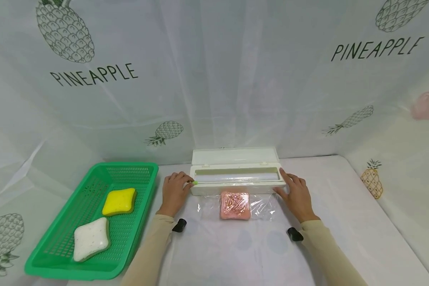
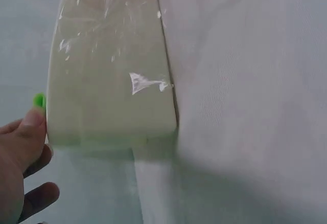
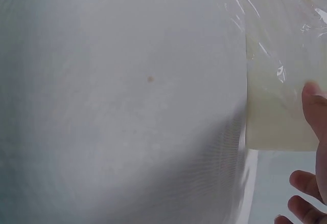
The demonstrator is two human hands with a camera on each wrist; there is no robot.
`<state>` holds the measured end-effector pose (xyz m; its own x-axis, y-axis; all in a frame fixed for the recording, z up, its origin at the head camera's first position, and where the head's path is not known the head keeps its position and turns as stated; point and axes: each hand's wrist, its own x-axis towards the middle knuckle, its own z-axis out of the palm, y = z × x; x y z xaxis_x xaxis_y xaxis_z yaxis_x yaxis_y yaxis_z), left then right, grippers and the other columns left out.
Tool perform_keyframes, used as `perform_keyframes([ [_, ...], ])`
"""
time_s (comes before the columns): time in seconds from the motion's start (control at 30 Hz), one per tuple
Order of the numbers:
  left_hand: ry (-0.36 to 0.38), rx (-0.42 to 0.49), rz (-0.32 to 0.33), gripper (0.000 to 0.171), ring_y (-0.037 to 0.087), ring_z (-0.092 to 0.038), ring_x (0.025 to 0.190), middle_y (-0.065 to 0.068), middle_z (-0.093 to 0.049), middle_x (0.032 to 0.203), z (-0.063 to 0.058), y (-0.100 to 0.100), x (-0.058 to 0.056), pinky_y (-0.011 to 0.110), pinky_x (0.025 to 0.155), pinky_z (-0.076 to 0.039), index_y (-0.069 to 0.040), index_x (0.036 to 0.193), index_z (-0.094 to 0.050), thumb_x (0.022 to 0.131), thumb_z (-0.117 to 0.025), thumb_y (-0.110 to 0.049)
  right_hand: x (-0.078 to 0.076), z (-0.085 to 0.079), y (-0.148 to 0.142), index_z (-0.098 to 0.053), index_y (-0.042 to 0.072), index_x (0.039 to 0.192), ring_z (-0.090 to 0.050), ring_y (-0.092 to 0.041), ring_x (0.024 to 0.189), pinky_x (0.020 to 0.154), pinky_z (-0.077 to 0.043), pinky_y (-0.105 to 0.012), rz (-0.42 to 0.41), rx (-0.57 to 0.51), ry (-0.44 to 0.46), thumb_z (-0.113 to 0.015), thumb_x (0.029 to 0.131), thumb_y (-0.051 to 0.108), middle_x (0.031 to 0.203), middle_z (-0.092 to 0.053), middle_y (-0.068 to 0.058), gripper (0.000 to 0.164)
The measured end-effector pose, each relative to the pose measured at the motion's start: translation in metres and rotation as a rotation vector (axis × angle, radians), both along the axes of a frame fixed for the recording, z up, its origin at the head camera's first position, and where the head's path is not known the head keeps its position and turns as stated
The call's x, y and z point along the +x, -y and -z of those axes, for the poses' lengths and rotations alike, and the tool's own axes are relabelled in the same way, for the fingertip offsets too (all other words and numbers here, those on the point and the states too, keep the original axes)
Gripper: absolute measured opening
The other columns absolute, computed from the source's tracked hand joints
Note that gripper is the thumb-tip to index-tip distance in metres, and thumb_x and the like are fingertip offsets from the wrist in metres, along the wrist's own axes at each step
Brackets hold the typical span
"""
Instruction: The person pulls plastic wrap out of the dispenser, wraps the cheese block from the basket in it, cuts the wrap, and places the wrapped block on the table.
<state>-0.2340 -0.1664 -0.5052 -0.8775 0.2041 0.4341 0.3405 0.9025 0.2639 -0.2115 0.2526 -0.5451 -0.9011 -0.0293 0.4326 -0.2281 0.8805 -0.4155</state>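
Note:
A white cling film dispenser (image 1: 201, 190) stands at the back of the table, its lid (image 1: 234, 155) raised and a roll inside. At its left end my left hand (image 1: 174, 194) pinches a small green slide cutter (image 1: 195, 182) between thumb and fingers; the left wrist view shows the thumb on the cutter (image 2: 39, 100). My right hand (image 1: 296, 197) grips the dispenser's right end, thumb low on the front, a finger at the top. Clear film (image 1: 264, 204) runs down the front and lies over a pink square sponge (image 1: 235, 205).
To the left sits a green plastic basket (image 1: 62, 271) with a yellow sponge (image 1: 119, 201) and a white sponge (image 1: 91, 239) in it. A pineapple-printed curtain (image 1: 221, 79) hangs right behind the dispenser. White cloth covers the table (image 1: 246, 254).

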Motion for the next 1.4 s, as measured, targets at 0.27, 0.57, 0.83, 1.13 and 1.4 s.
perform_keyframes([
  [0.27,-0.01,0.063,-0.008,0.01,0.018,-0.051,0.09,-0.008,-0.06,0.088,-0.003,-0.007,0.003,0.041,0.089,-0.034,-0.021,0.089,-0.07,0.08,-0.072,-0.024,0.002,-0.002,-0.005,-0.034,0.021,0.145,-0.041,-0.042,0.11,0.088,-0.036,-0.055,0.008,-0.031,0.04,-0.075,0.077,0.029,0.123,-0.05,-0.02,0.08],
  [0.57,-0.002,0.107,0.095,0.038,0.026,-0.047,0.106,0.003,-0.055,0.111,0.003,-0.027,0.007,0.044,0.088,-0.035,-0.014,0.115,-0.065,0.081,-0.072,-0.029,0.004,-0.006,-0.004,-0.031,0.017,0.146,-0.039,-0.042,0.11,0.087,-0.037,-0.057,-0.01,-0.043,0.09,-0.074,0.079,0.022,0.124,-0.048,-0.023,0.081],
  [0.83,-0.15,0.004,0.14,0.024,0.02,-0.048,0.1,-0.005,-0.059,0.1,0.016,-0.032,0.005,0.04,0.089,-0.034,-0.019,0.102,-0.073,0.078,-0.074,-0.025,0.009,-0.009,0.005,-0.039,0.014,0.142,-0.039,-0.041,0.11,0.078,-0.04,-0.054,0.008,-0.05,0.069,-0.075,0.078,0.022,0.129,-0.039,-0.023,0.074],
  [1.13,-0.275,0.075,0.158,0.016,0.018,-0.051,0.096,-0.007,-0.064,0.096,0.02,-0.026,0.009,0.036,0.086,-0.036,-0.018,0.093,-0.076,0.078,-0.073,-0.02,0.015,-0.012,0.016,-0.066,0.01,0.115,-0.042,-0.036,0.108,0.082,-0.04,-0.048,-0.046,-0.066,-0.091,-0.079,0.073,0.011,0.128,-0.042,-0.018,0.044],
  [1.4,-0.292,0.046,0.211,0.012,0.019,-0.051,0.097,-0.006,-0.062,0.096,0.023,-0.022,0.018,0.037,0.088,-0.036,-0.019,0.089,-0.076,0.078,-0.073,-0.02,0.021,-0.012,0.016,-0.072,0.01,0.09,-0.049,-0.025,0.093,0.079,-0.037,-0.036,-0.258,-0.093,-0.223,-0.077,0.068,-0.004,0.105,-0.056,-0.008,0.027],
])
